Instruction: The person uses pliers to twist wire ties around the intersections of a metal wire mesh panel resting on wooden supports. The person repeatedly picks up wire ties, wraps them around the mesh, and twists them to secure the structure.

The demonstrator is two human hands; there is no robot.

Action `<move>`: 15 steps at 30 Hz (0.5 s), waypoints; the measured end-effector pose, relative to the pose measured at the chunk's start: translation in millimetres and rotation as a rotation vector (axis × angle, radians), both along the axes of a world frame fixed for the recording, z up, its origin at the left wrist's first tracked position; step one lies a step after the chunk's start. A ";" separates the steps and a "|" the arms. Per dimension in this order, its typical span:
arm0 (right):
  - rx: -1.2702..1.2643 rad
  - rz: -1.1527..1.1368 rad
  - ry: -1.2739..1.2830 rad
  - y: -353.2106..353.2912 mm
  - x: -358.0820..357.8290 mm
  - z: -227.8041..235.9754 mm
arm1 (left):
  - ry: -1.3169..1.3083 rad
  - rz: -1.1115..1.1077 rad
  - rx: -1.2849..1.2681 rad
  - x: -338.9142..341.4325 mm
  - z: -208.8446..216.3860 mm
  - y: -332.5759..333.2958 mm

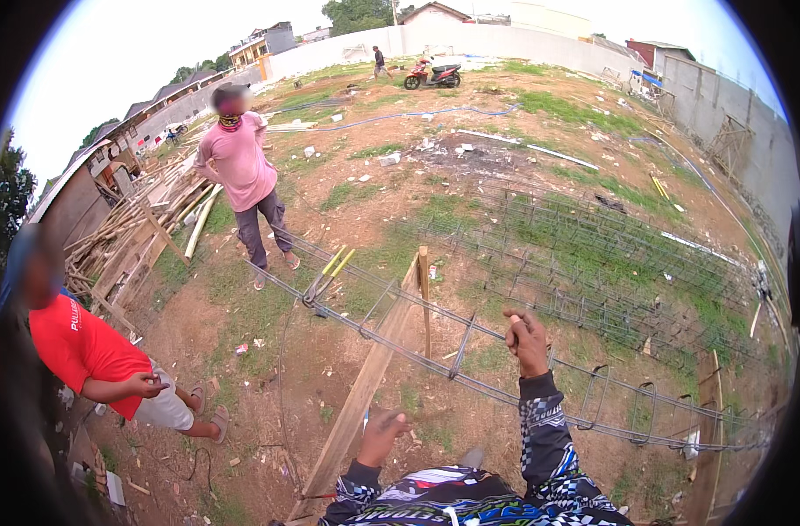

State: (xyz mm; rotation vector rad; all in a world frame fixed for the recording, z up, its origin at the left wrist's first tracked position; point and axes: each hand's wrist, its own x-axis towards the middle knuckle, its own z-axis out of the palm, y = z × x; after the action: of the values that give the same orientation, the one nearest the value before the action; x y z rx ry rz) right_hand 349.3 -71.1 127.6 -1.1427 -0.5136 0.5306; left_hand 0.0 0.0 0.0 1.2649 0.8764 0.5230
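A long rebar frame [400, 349] with square stirrups runs across in front of me, from the upper left to the lower right. My right hand [527, 342] is raised at its far bar, fingers curled closed; whatever they hold, if anything, is hidden. Low and nearer my body is my left hand [382, 440], beside a wooden plank [358, 419]; its fingers are blurred. A yellow-handled cutter [328, 276] rests on the frame's left part. Several loose stirrups [595, 394] hang on the bars to the right of my right hand.
A wooden stake [424, 302] stands beyond the frame. More rebar cages [584, 254] lie on the grass at the right. One person in pink [242, 162] stands at the frame's far end, another in red [88, 351] at the left. Bamboo poles [154, 223] are piled behind them.
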 end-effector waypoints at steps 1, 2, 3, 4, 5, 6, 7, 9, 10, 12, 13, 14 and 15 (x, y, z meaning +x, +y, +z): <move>0.017 -0.012 0.025 2.5 -9.9 -3.1 | 0.006 -0.016 0.041 -3.0 13.2 12.7; 0.103 -0.101 0.031 13.6 2.1 10.4 | 0.013 -0.034 0.081 -3.6 27.3 29.4; -0.021 -0.152 -0.038 -22.0 85.4 24.2 | -0.063 -0.020 -0.031 81.0 -3.7 -33.6; -0.045 -0.175 -0.084 -15.1 108.8 30.7 | -0.063 -0.037 0.031 100.6 -2.4 -18.7; -0.071 -0.200 -0.122 -9.0 118.7 27.4 | -0.014 -0.064 0.170 112.6 7.3 3.8; -0.098 -0.152 -0.111 -3.2 119.7 21.6 | 0.023 -0.094 0.312 126.9 17.2 29.7; -0.148 -0.102 -0.113 -2.8 121.4 17.1 | 0.043 -0.065 0.354 144.6 27.2 36.9; -0.247 -0.041 -0.104 -5.6 109.8 -1.6 | 0.100 -0.069 0.446 170.8 45.1 48.1; -0.300 -0.011 -0.096 -1.6 97.5 -18.8 | 0.142 -0.082 0.491 180.3 47.4 57.0; -0.370 0.008 -0.094 -0.9 83.5 -52.4 | 0.187 -0.116 0.582 195.1 45.3 73.4; -0.397 -0.033 -0.095 -5.1 80.7 -72.2 | 0.180 -0.164 0.626 209.6 37.9 82.2; -0.424 -0.078 -0.095 -10.8 79.9 -89.2 | 0.170 -0.217 0.670 222.2 32.0 88.0; -0.450 -0.149 -0.077 -19.0 76.4 -97.7 | 0.173 -0.278 0.619 231.1 31.2 88.9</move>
State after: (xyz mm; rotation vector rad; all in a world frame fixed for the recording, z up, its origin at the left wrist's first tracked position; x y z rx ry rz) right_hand 425.7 -90.2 29.9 -1.6226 -0.3788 0.4865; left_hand 231.1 88.9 31.2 1.9878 0.6807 0.4813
